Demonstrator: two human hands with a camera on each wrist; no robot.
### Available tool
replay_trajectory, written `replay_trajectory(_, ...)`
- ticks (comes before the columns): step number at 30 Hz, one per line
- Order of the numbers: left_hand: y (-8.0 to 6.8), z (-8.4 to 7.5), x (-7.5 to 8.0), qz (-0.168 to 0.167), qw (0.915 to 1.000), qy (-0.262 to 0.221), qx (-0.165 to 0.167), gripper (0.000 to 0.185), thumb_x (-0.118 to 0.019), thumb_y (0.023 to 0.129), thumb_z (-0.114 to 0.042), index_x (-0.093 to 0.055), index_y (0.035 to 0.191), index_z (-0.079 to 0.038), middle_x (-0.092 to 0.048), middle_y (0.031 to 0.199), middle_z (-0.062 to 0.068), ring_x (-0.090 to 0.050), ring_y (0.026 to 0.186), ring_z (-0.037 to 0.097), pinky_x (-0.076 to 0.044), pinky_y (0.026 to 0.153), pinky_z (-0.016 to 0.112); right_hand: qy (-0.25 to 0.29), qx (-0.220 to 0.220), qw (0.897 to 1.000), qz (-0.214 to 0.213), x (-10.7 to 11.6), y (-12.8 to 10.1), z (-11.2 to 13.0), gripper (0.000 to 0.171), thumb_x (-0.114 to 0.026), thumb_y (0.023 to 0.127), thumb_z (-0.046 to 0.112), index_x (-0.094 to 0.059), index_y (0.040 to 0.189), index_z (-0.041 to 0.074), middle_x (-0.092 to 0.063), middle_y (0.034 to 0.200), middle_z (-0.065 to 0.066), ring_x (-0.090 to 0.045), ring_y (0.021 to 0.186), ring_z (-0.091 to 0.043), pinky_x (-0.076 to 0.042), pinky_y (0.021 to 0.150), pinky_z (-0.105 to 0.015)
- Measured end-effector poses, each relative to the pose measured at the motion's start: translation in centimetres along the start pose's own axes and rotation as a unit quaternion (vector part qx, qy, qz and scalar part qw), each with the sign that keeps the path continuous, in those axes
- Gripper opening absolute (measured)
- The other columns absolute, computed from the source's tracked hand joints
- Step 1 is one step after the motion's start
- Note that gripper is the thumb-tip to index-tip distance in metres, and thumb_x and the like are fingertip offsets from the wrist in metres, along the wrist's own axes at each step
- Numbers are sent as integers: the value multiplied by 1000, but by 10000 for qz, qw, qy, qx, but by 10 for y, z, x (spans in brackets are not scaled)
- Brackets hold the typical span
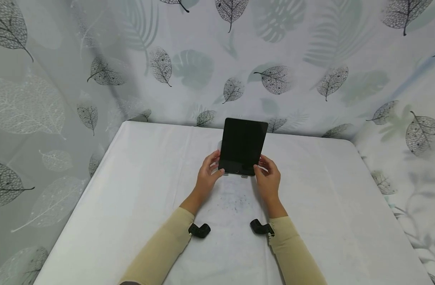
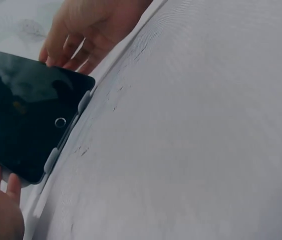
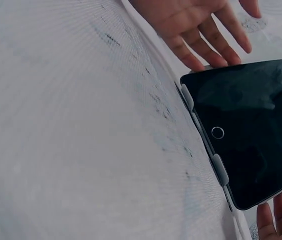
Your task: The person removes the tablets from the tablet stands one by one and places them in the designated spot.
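Black-fronted tablet (image 1: 243,146) tilts up at mid-frame, right of centre, above a white-covered counter (image 1: 149,186), with pale tabs (image 3: 221,170) along its lower edge. Hands flank it: left hand (image 1: 207,172) lays straightened fingers along the left edge, right hand (image 1: 269,179) pinches the right edge, thumb on the front. Leaf-patterned drape (image 1: 199,35) fills the upper frame.

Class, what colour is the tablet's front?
Black; the tablet shows best in the head view.

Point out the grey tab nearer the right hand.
The grey tab right of the tablet's home button; the other tab sits left of it, nearer the left hand.
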State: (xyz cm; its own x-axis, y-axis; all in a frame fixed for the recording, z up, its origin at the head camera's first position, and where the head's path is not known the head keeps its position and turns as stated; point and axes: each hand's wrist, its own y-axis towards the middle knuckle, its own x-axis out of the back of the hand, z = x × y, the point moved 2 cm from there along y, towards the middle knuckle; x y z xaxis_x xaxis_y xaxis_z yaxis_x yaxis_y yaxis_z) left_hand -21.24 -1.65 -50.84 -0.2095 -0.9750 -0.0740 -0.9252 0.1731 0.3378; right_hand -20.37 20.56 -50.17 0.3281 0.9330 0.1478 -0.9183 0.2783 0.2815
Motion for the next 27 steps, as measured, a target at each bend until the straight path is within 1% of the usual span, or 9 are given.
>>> replay_trajectory(1, 1, 2, -2, -168, 9998, 85, -15, 61, -61, 96, 3, -39, 153, 2, -40, 157, 22, -41, 141, 42, -36, 117, 61, 42, 33, 10000, -25, 0, -1, 5, 42, -67, 96, 1, -59, 136, -5, -61, 131, -28, -61, 118, -43, -52, 94, -16)
replay_trajectory(3, 4, 6, -6, -558, 9979, 333, -70, 57, -64, 95, 3, -47, 149, 0, -48, 150, 20, -47, 135, 39, -42, 112, 60, 120, 108, 9998, -117, -1, -1, 11, 39, -67, 94, -4, -59, 132, -12, -61, 129, -33, -58, 115, -47, -52, 92, -17)
replay_trajectory(6, 7, 10, -12, -1265, 9886, 806, -135, 50, -69, 91, 3, -58, 140, -4, -59, 137, 16, -56, 123, 33, -51, 103, 53, 235, 123, 9992, -310, -4, 2, 8, 37, -69, 90, -8, -61, 125, -16, -61, 121, -37, -56, 109, -49, -53, 87, -16)
replay_trajectory(9, 9, 10, -17, -1843, 9751, 1215, -208, 45, -73, 88, 1, -66, 131, -5, -65, 125, 14, -61, 113, 29, -56, 94, 46, 215, 61, 9983, -536, -8, 8, -9, 36, -74, 87, -7, -64, 120, -16, -62, 112, -37, -57, 99, -41, -51, 80, -10)
replay_trajectory(12, 11, 10, -20, -2208, 9623, 1561, -304, 40, -76, 86, -1, -70, 125, -5, -68, 117, 13, -64, 107, 27, -59, 88, 42, 63, -25, 9975, -710, -9, 9, -12, 33, -78, 85, -2, -68, 115, -12, -64, 104, -34, -60, 90, -26, -49, 75, -8)
replay_trajectory(15, 12, 11, -21, -2452, 9522, 1783, -363, 36, -79, 85, -2, -73, 120, -4, -71, 110, 13, -67, 101, 26, -61, 83, 40, -92, -65, 9966, -820, -9, 9, -13, 29, -81, 84, 1, -71, 110, -10, -67, 99, -30, -60, 81, -10, -49, 72, -7)
replay_trajectory(19, 13, 12, -21, -2623, 9476, 1800, -290, 32, -80, 83, 0, -76, 115, -3, -73, 103, 14, -70, 96, 27, -63, 81, 38, -252, 4, 9955, -909, -8, 8, -13, 26, -82, 83, 2, -73, 105, -8, -70, 96, -28, -60, 75, -1, -50, 68, -7)
replay_trajectory(23, 13, 13, -23, -2640, 9486, 1733, -184, 33, -78, 83, 5, -76, 115, -2, -72, 104, 15, -69, 96, 27, -63, 81, 38, -268, -95, 9959, -861, -7, 7, -15, 28, -84, 81, 0, -73, 105, -8, -70, 97, -29, -61, 75, -3, -50, 68, -6)
replay_trajectory(27, 12, 14, -26, -2596, 9515, 1641, -203, 34, -75, 82, 9, -74, 115, -1, -71, 105, 16, -68, 97, 28, -62, 82, 39, -216, -255, 9963, -786, -6, 8, -18, 31, -81, 81, -5, -69, 109, -12, -68, 100, -32, -60, 81, -11, -49, 70, -6)
